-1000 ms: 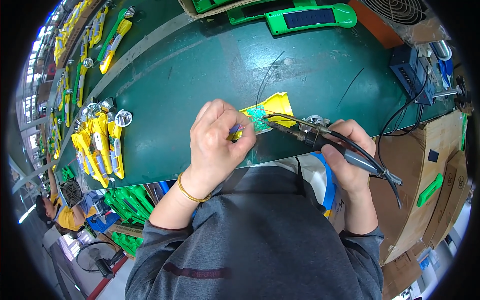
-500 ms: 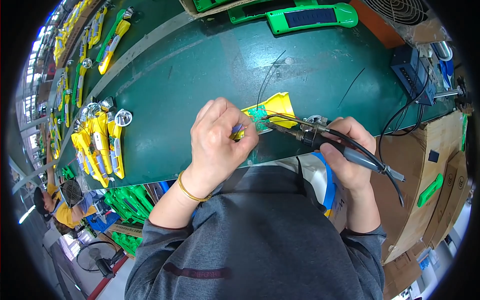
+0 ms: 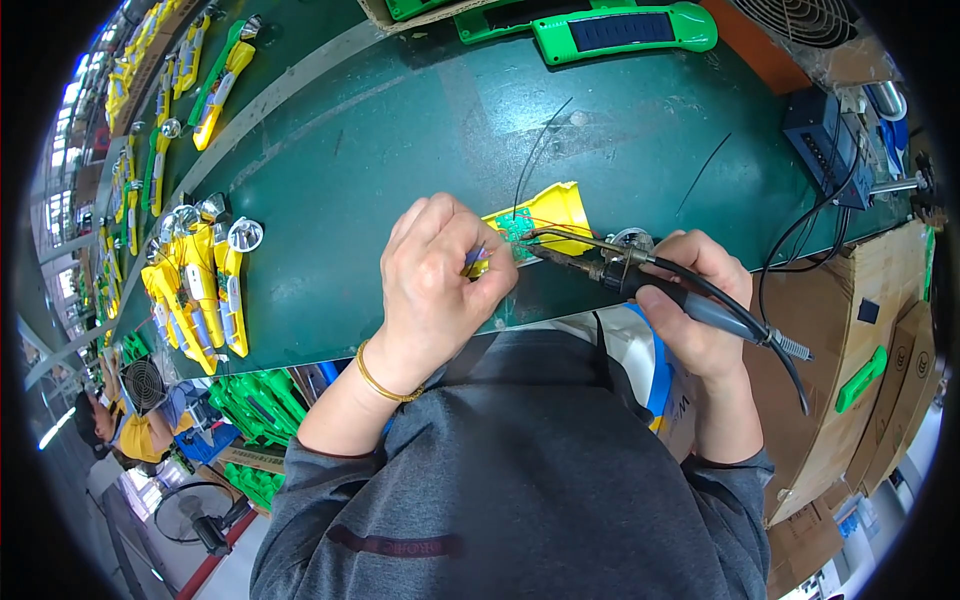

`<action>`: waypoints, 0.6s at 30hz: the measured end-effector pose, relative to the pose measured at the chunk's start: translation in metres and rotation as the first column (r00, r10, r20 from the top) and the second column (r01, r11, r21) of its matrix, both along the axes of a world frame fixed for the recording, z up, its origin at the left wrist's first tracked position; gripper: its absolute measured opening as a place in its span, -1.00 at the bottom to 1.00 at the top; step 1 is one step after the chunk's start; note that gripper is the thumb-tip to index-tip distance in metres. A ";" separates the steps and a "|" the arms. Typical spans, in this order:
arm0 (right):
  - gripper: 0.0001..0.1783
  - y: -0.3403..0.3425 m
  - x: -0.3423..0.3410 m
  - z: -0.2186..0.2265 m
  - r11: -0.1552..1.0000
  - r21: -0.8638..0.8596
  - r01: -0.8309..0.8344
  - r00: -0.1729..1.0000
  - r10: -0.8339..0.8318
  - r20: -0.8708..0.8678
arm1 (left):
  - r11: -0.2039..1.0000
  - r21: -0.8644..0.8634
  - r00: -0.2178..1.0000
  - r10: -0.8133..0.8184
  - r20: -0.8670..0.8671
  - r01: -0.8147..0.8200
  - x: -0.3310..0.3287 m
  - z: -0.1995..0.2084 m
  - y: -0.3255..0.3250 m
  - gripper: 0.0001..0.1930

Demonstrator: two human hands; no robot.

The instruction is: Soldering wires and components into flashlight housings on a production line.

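A yellow flashlight half-shell (image 3: 564, 208) lies near the table's front edge, its wide end to the right. Inside it is a small green circuit board (image 3: 514, 224) with thin red and black wires. My left hand (image 3: 437, 275) is closed over the shell's narrow end, thumb and forefinger pinched beside the board; the palm hides what lies beneath. A bit of purple shows at those fingertips. My right hand (image 3: 702, 305) grips a soldering iron (image 3: 690, 303) with a thin curved feed tube clamped along it. Iron tip and tube end meet at the board's right edge.
Yellow flashlight halves with silver reflectors (image 3: 200, 275) are piled on the left. A reflector (image 3: 632, 240) sits behind the iron. Green housings (image 3: 625, 33) lie at the back. A blue soldering station (image 3: 822, 130) with black cables stands right, above cardboard boxes (image 3: 830, 370). A co-worker (image 3: 135, 430) is far left.
My hands, the iron and the shell stay almost in place. At the far left the co-worker has shifted posture slightly.
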State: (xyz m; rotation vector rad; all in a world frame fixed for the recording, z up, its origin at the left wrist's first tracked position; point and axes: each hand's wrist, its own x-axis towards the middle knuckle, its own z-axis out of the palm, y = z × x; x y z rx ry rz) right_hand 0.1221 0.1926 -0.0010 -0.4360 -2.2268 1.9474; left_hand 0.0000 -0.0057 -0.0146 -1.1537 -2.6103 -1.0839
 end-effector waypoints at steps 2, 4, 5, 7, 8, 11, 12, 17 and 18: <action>-0.79 0.002 0.000 0.001 1.000 0.021 -0.020 1.000 0.020 -0.001 | 1.000 -0.003 1.000 0.000 -0.008 0.000 0.000 -0.001 0.000 -0.83; -0.78 0.005 0.003 -0.001 0.998 0.043 -0.038 0.999 0.038 -0.002 | 1.000 -0.002 1.000 0.002 -0.001 -0.002 0.000 -0.001 0.000 -0.82; -0.77 0.007 0.007 -0.006 0.999 -0.031 0.010 1.000 -0.010 0.020 | 1.000 -0.002 1.000 0.002 -0.001 -0.002 0.000 -0.001 0.000 -0.82; -0.77 0.010 0.012 -0.009 0.993 -0.101 0.062 0.997 -0.057 0.044 | 1.000 -0.003 1.000 -0.004 -0.003 0.004 0.000 0.000 0.000 -0.83; -0.76 0.011 0.013 -0.009 0.994 -0.097 0.053 0.998 -0.048 0.044 | 1.000 -0.002 1.000 -0.005 -0.004 0.005 0.001 0.000 -0.001 -0.83; -0.78 0.008 0.011 -0.008 0.990 -0.122 0.070 0.997 -0.066 0.037 | 1.000 0.000 1.000 -0.004 -0.002 0.004 0.000 -0.001 0.000 -0.83; -0.79 0.007 0.008 -0.003 0.992 -0.112 0.050 0.997 -0.044 0.055 | 1.000 0.000 1.000 0.003 -0.001 -0.003 0.000 -0.001 -0.001 -0.83; -0.80 0.006 0.006 -0.003 0.999 -0.030 0.015 0.996 -0.012 0.087 | 0.999 0.031 1.000 0.016 0.009 -0.016 0.001 -0.002 -0.001 -0.84; -0.80 0.005 0.006 -0.002 0.998 -0.050 0.032 0.994 -0.027 0.109 | 1.000 0.027 1.000 0.006 0.010 -0.006 0.001 -0.001 -0.001 -0.84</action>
